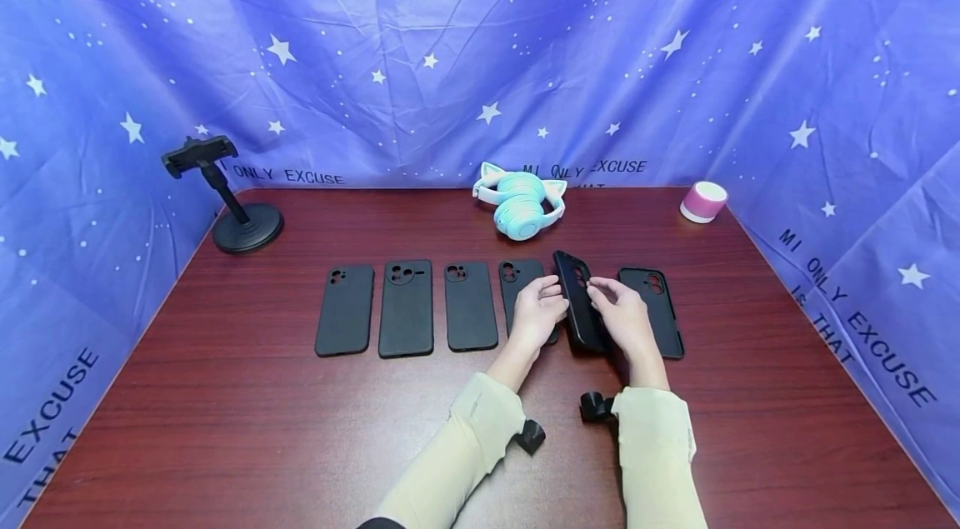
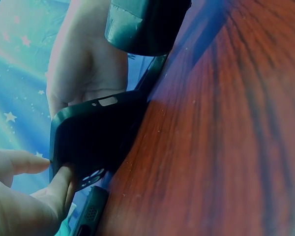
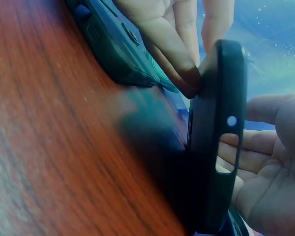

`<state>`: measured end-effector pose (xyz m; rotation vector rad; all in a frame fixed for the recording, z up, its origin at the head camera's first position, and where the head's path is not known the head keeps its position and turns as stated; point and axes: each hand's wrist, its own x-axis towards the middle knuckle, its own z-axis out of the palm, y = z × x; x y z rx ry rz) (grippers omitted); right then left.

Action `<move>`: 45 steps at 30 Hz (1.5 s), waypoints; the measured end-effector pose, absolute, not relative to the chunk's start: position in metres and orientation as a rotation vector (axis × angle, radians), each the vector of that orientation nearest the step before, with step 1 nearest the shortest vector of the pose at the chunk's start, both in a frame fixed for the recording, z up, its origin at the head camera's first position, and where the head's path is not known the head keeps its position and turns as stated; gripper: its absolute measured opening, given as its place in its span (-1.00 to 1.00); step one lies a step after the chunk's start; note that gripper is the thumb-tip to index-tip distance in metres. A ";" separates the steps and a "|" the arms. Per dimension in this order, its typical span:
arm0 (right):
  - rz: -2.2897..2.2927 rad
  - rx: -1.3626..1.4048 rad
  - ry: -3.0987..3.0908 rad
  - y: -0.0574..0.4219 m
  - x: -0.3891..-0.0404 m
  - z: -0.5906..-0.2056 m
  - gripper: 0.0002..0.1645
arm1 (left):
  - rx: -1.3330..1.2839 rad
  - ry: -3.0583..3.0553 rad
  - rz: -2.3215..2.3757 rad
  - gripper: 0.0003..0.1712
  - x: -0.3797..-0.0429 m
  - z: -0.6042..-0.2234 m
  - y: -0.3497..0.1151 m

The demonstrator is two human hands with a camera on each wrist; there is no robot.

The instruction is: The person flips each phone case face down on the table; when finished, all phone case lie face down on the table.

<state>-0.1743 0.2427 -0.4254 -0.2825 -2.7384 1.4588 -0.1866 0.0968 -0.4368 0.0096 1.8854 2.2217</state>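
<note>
A black phone case (image 1: 581, 308) stands tilted on its long edge between both hands, with camera holes near its far end. My left hand (image 1: 536, 314) pinches its upper edge, one digit on the inner side and another outside, as the left wrist view shows. My right hand (image 1: 624, 319) touches the other face with extended fingers (image 3: 265, 109); its thumb's contact is hard to make out. A second phone case (image 1: 658, 316) lies right of the right hand. Another case (image 1: 512, 272) lies partly hidden beneath the left hand.
Further left, in the same row, lie three black phone cases, among them the leftmost case (image 1: 345, 312). Blue cat-ear headphones (image 1: 520, 217) sit at the back of the wooden table (image 1: 315, 446). A phone stand (image 1: 247, 227) and a pink-white cylinder (image 1: 703, 202) occupy the far corners.
</note>
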 end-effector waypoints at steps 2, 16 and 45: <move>1.489 -0.287 -2.731 0.243 -0.175 -0.425 -0.49 | 0.031 1.883 2.230 -0.48 -0.187 -0.437 0.097; 1.728 -0.326 -2.656 0.242 -0.175 -0.422 -0.36 | 0.173 1.794 2.250 -0.47 -0.186 -0.433 0.098; 1.855 -0.356 -2.524 0.241 -0.174 -0.421 -0.41 | 0.316 1.917 2.062 -0.49 -0.182 -0.435 0.100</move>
